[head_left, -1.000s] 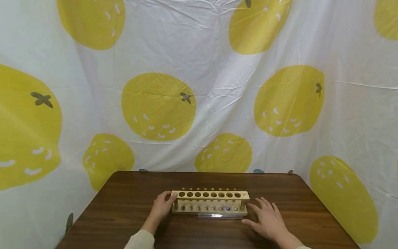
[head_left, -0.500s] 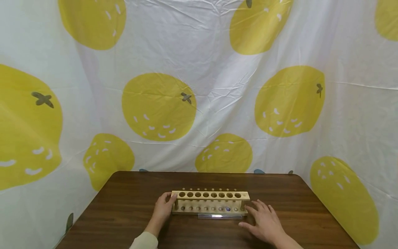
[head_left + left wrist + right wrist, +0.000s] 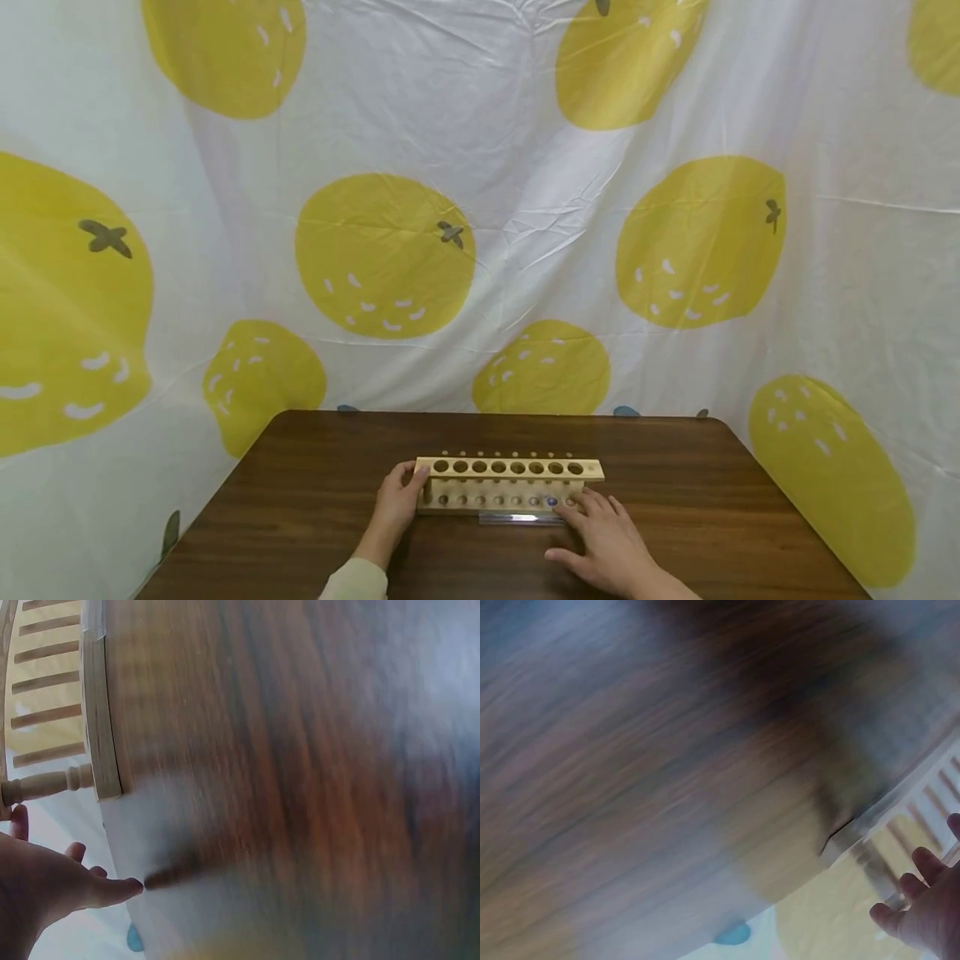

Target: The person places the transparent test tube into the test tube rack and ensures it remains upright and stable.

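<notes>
A wooden test tube rack (image 3: 510,468) stands on the table, with a row of round holes along its top bar. My left hand (image 3: 396,498) holds its left end, thumb on the top bar. In the left wrist view, that hand (image 3: 56,881) is beside the end post. A clear test tube (image 3: 517,518) lies along the rack's front edge, its right end hidden by my right hand (image 3: 607,537). That hand's fingers are spread and hold nothing, with fingertips over the rack's front right corner. A small blue round thing (image 3: 552,502) shows in the lower board.
The dark wood-grain table (image 3: 315,483) extends around the rack. Short pegs (image 3: 480,454) stick up along the rack's back. Behind the table hangs a white curtain (image 3: 540,275) with yellow fruit prints.
My right hand has moved left, from beside the rack to in front of its right end, covering the test tube's right end. The left hand stays at the rack's left end.
</notes>
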Demonstrator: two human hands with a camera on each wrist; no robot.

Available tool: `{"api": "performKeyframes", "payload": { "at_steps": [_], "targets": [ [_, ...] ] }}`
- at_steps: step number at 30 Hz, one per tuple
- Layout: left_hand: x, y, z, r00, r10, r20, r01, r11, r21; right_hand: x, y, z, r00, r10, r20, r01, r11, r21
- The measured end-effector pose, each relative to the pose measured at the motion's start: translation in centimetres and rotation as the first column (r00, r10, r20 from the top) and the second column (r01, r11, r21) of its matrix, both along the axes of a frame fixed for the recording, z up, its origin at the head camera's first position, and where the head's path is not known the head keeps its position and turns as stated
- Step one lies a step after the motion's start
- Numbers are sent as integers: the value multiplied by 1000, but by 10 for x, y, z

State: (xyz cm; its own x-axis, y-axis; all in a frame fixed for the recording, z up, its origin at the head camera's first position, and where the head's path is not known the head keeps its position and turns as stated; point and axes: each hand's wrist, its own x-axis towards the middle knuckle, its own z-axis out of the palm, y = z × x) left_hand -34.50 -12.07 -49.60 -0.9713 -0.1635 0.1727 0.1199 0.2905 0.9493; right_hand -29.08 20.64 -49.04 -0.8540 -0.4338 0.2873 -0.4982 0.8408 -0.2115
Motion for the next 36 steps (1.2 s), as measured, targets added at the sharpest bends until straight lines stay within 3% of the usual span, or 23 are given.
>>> {"api": "performKeyframes", "payload": {
  "at_steps": [11,22,36],
  "targets": [
    [2,-1,6,999,38,18,-38,999,-2,-7,-36,-1,995,65,-77,-60,996,65],
    [1,-1,4,999,46,19,-46,999,-14,-20,-48,-7,999,36,-11,-35,994,103],
    [1,-2,3,999,53,-7,-54,998,-34,-29,-50,-19,986,26,-163,5,982,189]
  ]
}}
